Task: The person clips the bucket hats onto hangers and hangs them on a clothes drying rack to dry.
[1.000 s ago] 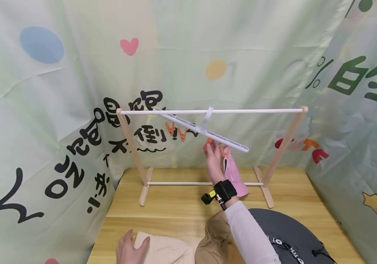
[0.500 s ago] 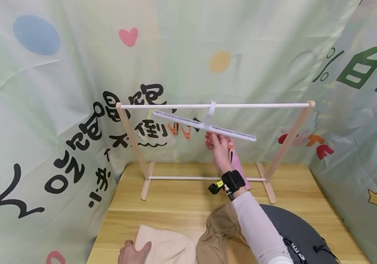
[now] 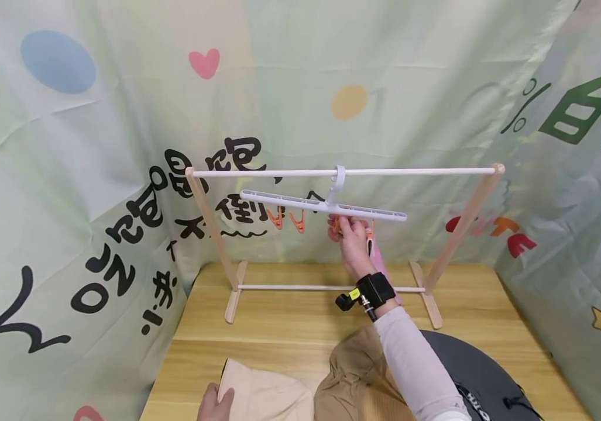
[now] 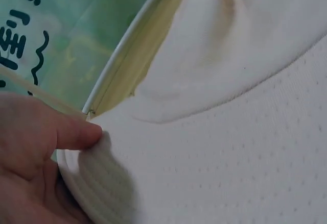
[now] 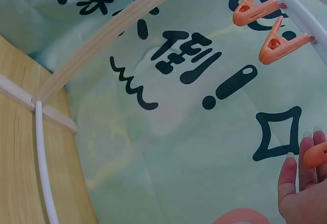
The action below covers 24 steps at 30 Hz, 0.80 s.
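Observation:
My left hand [image 3: 216,405] pinches the edge of a cream fabric hat [image 3: 268,392]. In the left wrist view the thumb lies on top of the hat's brim [image 4: 204,163], fingers beneath. My right hand [image 3: 351,242] is raised under a pale lavender hanger [image 3: 289,203] and holds an orange clip [image 5: 318,155], mostly cropped in the right wrist view. Behind that hand hangs a pink cloth [image 3: 378,260], partly hidden, below another orange clip [image 3: 369,232]. Two more orange clips, the outer one [image 3: 275,219] and the inner one [image 3: 298,221], hang left of the hand.
The hanger hooks over the white top bar [image 3: 416,172] of a wooden-legged rack [image 3: 463,228]. On the wooden table [image 3: 279,339] lie a brown cloth item [image 3: 339,374] and a dark grey item with a lettered strap [image 3: 469,356], partly under the right forearm. Printed curtains surround the table.
The hanger has swung from a steep slant to nearly level, with my right hand shifting slightly right and up. My left hand has closed on the hat's edge, lifting it a little.

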{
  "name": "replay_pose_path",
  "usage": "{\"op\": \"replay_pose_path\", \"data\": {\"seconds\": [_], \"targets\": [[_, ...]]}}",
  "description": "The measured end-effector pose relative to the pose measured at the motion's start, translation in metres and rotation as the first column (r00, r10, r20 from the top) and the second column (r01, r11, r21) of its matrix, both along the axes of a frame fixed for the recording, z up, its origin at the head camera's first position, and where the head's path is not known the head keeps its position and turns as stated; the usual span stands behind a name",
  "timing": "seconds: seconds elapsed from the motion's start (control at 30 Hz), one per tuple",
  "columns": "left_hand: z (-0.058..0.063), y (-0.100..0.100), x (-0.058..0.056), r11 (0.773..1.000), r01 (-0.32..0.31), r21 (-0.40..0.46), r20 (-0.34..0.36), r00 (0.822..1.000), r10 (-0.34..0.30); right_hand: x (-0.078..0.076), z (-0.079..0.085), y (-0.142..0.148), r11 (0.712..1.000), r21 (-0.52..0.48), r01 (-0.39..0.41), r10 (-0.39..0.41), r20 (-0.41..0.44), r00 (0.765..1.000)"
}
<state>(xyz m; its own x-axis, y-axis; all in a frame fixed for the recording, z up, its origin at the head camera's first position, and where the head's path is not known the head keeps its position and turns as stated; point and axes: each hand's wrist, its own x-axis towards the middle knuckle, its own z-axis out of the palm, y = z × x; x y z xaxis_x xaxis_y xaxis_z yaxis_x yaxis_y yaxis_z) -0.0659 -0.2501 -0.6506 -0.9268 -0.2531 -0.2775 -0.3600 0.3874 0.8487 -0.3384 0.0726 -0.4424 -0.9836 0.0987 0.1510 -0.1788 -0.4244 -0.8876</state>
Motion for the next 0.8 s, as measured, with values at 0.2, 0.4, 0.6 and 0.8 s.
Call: {"op": "replay_pose_path", "data": {"seconds": [0.2,0.4,0.6,0.8], "targets": [[0.004,-0.004,0.0,0.993,0.054,0.106,-0.049,0.998,-0.049,0.001,0.003,0.0,0.998,-0.06,-0.023,0.023,-0.002,1.0],[0.009,-0.006,-0.002,0.964,0.084,0.251,-0.095,0.994,-0.062,0.002,0.006,0.003,0.994,-0.1,-0.052,0.048,-0.041,0.998],[0.02,-0.006,-0.007,0.948,0.105,0.301,-0.1,0.992,-0.078,0.004,0.008,0.007,0.997,-0.083,-0.001,-0.001,-0.02,1.0],[0.037,-0.002,-0.012,0.95,0.079,0.304,-0.084,0.995,-0.056,0.004,0.009,0.009,0.995,-0.067,0.074,-0.073,0.006,0.997]]}}
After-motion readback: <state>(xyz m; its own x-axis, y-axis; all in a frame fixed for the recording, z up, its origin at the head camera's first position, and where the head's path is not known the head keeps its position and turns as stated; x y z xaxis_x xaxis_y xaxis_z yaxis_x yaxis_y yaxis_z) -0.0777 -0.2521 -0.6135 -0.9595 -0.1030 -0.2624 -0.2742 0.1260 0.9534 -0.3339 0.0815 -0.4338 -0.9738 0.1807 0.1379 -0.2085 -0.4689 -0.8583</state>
